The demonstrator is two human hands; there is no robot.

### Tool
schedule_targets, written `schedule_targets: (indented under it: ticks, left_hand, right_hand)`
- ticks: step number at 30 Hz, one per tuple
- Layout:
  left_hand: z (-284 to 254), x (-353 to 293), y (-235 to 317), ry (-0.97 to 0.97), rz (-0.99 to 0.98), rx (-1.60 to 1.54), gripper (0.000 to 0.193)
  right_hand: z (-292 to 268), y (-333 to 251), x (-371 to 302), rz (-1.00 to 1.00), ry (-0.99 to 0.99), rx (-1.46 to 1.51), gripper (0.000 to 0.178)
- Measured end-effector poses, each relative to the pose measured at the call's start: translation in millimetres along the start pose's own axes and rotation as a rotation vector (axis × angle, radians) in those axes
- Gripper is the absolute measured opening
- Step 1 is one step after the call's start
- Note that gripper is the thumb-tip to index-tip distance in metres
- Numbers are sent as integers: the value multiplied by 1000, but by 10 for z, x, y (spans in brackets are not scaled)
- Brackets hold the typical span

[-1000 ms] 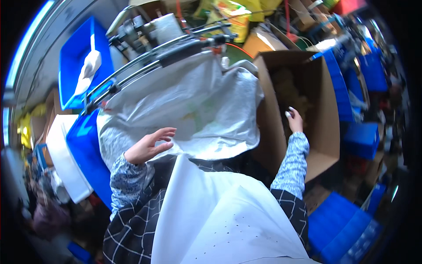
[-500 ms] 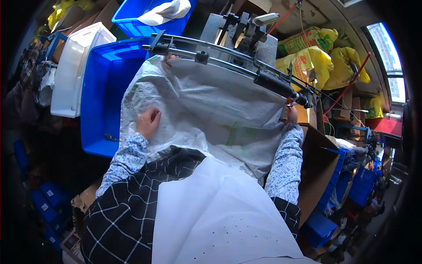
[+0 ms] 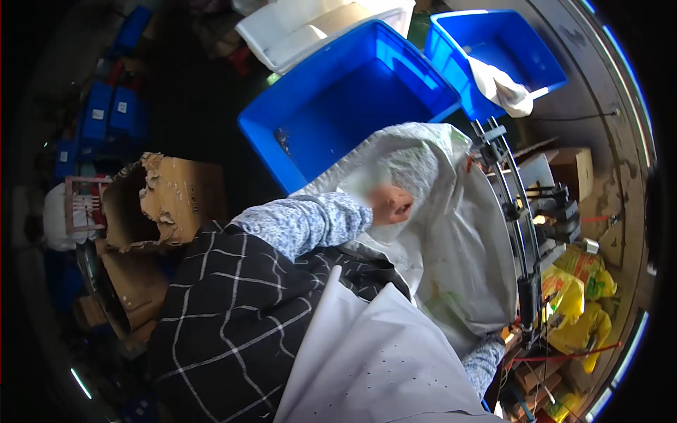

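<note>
A white woven plastic sack [image 3: 462, 247] is spread over my lap side, its far edge along a metal rod frame [image 3: 518, 218] of a machine. My left hand [image 3: 391, 204] is over the sack, fingers curled closed; whatever may be inside them is too small or hidden to name. At the near end of the rod frame, beside the sack's corner, is my right hand [image 3: 506, 334]. It is small, dark and partly covered, so its fingers do not show clearly. A white sheet [image 3: 381, 366] lies over my black checked clothing.
A large blue bin [image 3: 352, 106] stands beyond the sack, with a white bin [image 3: 317, 35] behind it. Another blue bin [image 3: 508, 56] has a white cloth [image 3: 504, 88] over its rim. A torn cardboard box [image 3: 183, 197] is at left, yellow bags [image 3: 582, 303] at right.
My view has turned left, so the machine and sack now appear further right and the torn box has come into sight. My left hand stays curled over the sack; my right stays by the rod's end.
</note>
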State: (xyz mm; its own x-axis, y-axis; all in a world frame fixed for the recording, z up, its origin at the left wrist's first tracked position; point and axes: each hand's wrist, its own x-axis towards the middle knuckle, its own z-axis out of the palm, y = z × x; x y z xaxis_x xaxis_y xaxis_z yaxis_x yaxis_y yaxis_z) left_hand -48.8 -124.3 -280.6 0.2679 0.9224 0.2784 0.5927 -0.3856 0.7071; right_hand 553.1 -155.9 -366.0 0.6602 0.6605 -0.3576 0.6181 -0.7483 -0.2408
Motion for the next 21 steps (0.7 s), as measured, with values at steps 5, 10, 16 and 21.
schedule_targets:
  ticks: [5,10,16,21]
  left_hand:
    - [9,-45,-38,18,36,12,10]
    - [-63,-41,30,27,62,48,9]
    - [-46,-64,63,15,83,111,9]
    - [37,-79,90,5,79,121,12]
  right_hand:
    - [-2,-129,44,6,17,-50,26]
    - [86,-247,81,-13,28,-50,25]
    - [128,-319,10,-36,45,-65,25]
    - [146,-216,-41,-50,53,-92,24]
